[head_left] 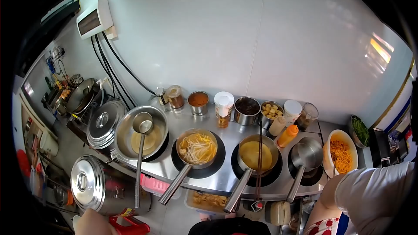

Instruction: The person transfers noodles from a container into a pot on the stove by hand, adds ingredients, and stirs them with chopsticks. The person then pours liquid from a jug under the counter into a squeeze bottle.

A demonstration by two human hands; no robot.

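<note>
"Three long-handled pans stand along the counter (235, 130). How far along are they?"

"Unevenly, I'd judge. The leftmost pan (185, 172) holds pale, noodle-like strands (200, 150) with yellow shreds, so it looks well filled. The middle pan (244, 176) shows only yellow liquid (252, 154), with long chopsticks (260, 161) lying across it. The right-hand pan (308, 151) shows bare metal inside, so its filling seems not yet begun. Whether anything is cooked through, I can't tell."

"And the grip? What do the hands hold?"

"Can't say. Both hands are out of sight, so whether fingers are apart, together or clamped on something doesn't show. Just the bare left arm (93, 224) appears at the bottom edge, beside a red object (130, 226) I can't make out."

"The right?"

"The right arm (329, 193) comes out of a white sleeve (374, 191) near the white bowl (353, 159) of orange shreds (339, 156). No fingers show on any pan handle, the chopsticks or the ladle (140, 152)."
</note>
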